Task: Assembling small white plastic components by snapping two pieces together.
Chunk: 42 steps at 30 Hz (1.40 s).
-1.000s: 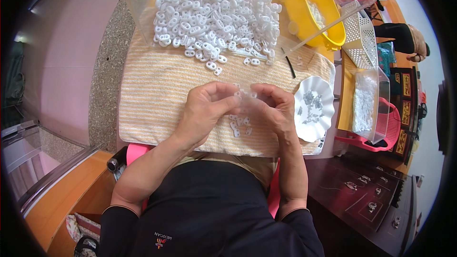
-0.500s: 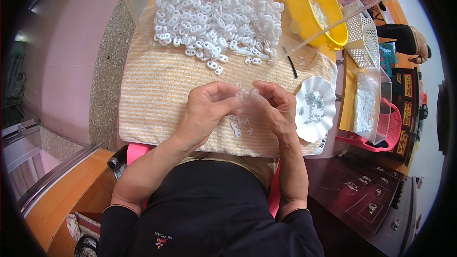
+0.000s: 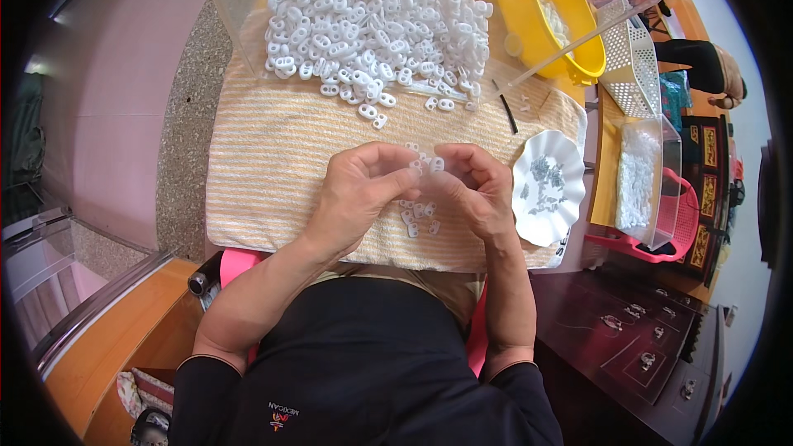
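Note:
Above the striped towel (image 3: 273, 173), my left hand (image 3: 355, 188) and my right hand (image 3: 481, 192) meet with bent fingers. My left thumb and index finger pinch a small white plastic piece (image 3: 415, 165). Almost touching it, another white two-holed piece (image 3: 437, 164) sits at my right fingertips. Under and between the hands lie several loose white pieces (image 3: 413, 230), partly covered by the fingers. To the right of my right hand is a white wavy-rimmed dish (image 3: 529, 227) with tiny grey parts (image 3: 545, 183) in it.
A large heap of white two-holed pieces (image 3: 376, 29) covers the far side, beside a clear plastic wall. At the far right stand a yellow basin (image 3: 516, 12) and a white perforated basket (image 3: 628, 62). A thin black stick (image 3: 508, 114) lies on the towel. Another person (image 3: 702, 70) is further right.
The white piece at my right fingertips has shifted slightly left and down, closer to the one in my left hand. Both arms stay nearly in place.

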Each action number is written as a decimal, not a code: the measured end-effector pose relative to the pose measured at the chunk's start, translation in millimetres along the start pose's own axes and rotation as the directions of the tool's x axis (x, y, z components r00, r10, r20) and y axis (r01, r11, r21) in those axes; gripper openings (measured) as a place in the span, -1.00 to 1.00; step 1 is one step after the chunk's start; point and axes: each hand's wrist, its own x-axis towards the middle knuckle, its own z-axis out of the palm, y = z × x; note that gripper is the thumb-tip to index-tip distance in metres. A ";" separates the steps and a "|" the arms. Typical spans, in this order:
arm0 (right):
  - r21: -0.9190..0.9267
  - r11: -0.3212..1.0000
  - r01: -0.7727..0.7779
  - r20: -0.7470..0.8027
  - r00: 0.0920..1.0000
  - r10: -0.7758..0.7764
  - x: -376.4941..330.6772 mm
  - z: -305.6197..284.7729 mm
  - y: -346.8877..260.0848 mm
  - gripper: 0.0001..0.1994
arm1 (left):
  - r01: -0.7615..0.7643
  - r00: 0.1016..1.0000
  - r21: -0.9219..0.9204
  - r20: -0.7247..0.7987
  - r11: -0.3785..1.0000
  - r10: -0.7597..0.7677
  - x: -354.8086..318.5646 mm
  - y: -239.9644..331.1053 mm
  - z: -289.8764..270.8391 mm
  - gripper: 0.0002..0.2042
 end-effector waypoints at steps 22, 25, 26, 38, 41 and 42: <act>-0.041 0.999 -0.019 0.028 0.999 0.021 -1.3 2.0 -1.8 -0.70 | 0.007 1.000 0.028 -0.009 1.000 -0.007 -0.6 -1.1 0.7 -0.83; -0.043 0.999 -0.023 0.025 0.999 0.024 -1.7 3.2 -1.1 -0.70 | 0.016 1.000 0.029 -0.008 0.999 -0.015 0.0 -2.7 -0.8 -0.82; -0.039 0.999 -0.028 0.021 0.999 0.029 -1.8 3.6 -0.8 -0.70 | 0.015 1.000 0.029 -0.009 0.999 -0.015 -0.2 -2.5 -1.0 -0.82; -0.039 0.999 -0.021 0.006 1.000 0.021 -2.6 3.6 4.5 -0.73 | 0.067 0.997 -0.009 -0.023 0.998 -0.067 -2.3 -0.4 0.8 -0.81; -0.053 0.998 -0.020 0.005 1.000 0.020 -3.3 3.3 4.9 -0.74 | 0.108 0.993 -0.040 -0.035 0.993 -0.110 -3.2 0.5 0.9 -0.81; -0.053 0.998 -0.020 0.004 1.000 0.020 -3.5 3.6 4.9 -0.74 | 0.110 0.994 -0.045 -0.023 0.993 -0.111 -3.5 1.4 1.1 -0.81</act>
